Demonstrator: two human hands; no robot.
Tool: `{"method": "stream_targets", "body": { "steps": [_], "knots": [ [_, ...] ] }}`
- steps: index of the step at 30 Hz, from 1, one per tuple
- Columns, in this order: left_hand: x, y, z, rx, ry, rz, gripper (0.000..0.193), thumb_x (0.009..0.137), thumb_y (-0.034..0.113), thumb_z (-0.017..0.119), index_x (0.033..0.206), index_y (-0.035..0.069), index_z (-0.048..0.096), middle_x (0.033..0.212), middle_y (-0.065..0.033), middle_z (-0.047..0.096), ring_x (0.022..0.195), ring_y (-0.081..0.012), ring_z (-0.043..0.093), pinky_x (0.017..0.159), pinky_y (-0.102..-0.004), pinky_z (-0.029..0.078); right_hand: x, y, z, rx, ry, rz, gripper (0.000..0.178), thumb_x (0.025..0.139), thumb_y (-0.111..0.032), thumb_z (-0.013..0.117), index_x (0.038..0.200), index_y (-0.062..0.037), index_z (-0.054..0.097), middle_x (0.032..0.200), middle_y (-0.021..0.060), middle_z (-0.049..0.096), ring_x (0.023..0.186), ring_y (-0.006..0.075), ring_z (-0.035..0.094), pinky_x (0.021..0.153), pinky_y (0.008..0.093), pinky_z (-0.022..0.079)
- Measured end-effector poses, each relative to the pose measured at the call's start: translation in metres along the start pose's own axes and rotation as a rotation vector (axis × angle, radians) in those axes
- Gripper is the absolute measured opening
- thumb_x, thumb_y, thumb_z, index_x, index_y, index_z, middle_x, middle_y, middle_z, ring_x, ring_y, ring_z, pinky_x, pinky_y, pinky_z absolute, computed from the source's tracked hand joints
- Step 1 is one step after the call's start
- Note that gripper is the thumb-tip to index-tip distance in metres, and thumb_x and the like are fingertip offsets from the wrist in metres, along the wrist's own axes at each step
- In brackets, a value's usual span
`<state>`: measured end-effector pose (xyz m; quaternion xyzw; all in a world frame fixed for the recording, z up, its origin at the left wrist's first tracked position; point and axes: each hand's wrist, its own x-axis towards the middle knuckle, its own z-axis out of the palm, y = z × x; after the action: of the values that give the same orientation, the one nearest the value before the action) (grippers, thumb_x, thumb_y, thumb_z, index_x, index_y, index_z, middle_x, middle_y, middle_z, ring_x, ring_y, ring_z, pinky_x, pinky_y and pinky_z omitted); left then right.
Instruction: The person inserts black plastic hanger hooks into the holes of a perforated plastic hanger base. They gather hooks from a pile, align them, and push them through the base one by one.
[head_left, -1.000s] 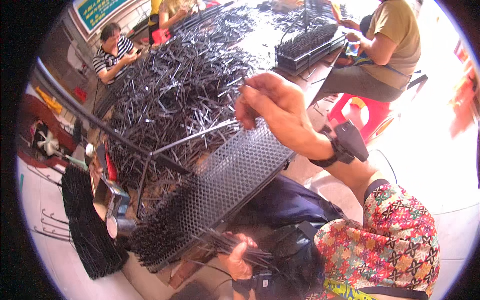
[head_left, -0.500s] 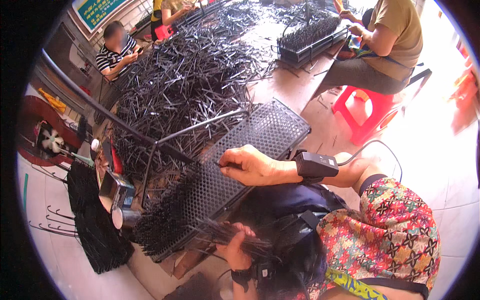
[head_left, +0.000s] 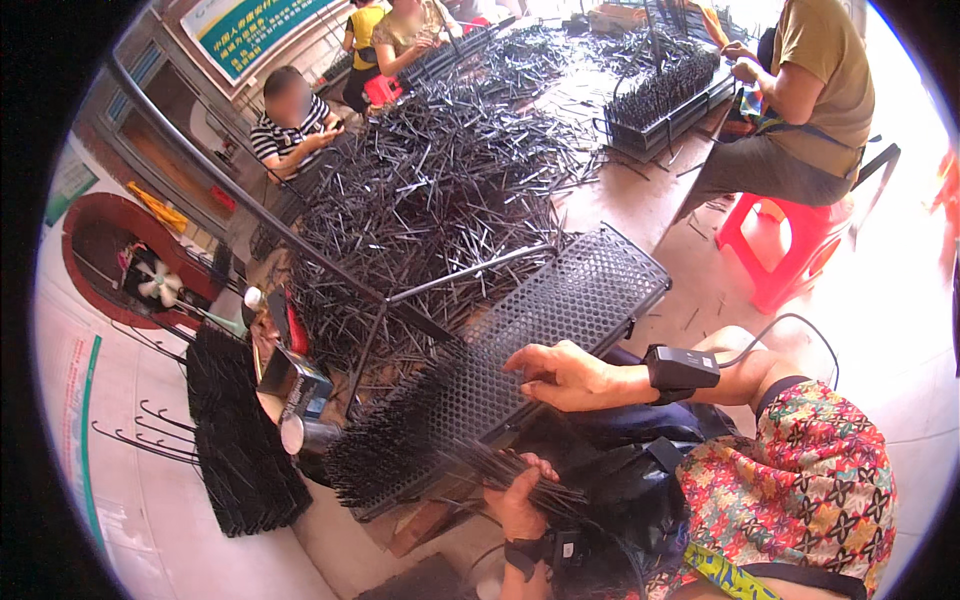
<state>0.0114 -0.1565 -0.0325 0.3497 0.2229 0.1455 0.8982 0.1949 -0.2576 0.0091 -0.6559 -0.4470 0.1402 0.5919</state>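
Black, thin strips (head_left: 492,464) make a bunch in the left hand (head_left: 515,505), whose fingers are closed round its middle, both ends sticking out; held low beside the tray, the bunch is probably meant to be easy for the other hand to reach. The right hand (head_left: 570,377) hangs farther forward, apart from the left, its fingers loosely bent and the thumb clear of them, with nothing seen between. Under and past it slants the holed tray (head_left: 600,290), perhaps set close to spare the arms. Dark bristly pieces (head_left: 395,435) crowd its end left of the hands. Just beyond that end stands a metal cup (head_left: 310,435). Beyond the tray spreads a big heap (head_left: 430,190) of similar strips. Farthest, ahead and right of both hands, a co-worker (head_left: 815,90) sits by another tray (head_left: 660,115).
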Motion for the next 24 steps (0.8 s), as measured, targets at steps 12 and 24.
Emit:
{"method": "stream_targets", "body": {
  "steps": [12,24],
  "knots": [
    [-0.008,0.006,0.017,-0.004,-0.002,0.045,0.033,0.07,-0.006,0.059,0.101,0.002,0.047,0.083,-0.0118,0.055,0.071,-0.0245,0.058,0.062,-0.0379,0.053,-0.025,-0.055,-0.032,-0.267,-0.011,-0.255,0.034,0.081,-0.009,0.059,0.112,-0.0011,0.048,0.073,0.0212,0.061,0.07,0.0385,0.062,0.061,0.0439,0.05],
    [-0.011,0.0,-0.001,0.056,-0.097,0.101,0.034,0.07,-0.005,0.058,0.102,0.004,0.048,0.083,-0.0115,0.056,0.073,-0.0246,0.058,0.062,-0.0391,0.054,-0.083,-0.053,-0.024,-0.055,0.063,-0.089,0.023,0.083,-0.002,0.057,0.105,0.0,0.048,0.068,0.0119,0.062,0.063,0.021,0.064,0.058,0.0326,0.05]
  ]
}}
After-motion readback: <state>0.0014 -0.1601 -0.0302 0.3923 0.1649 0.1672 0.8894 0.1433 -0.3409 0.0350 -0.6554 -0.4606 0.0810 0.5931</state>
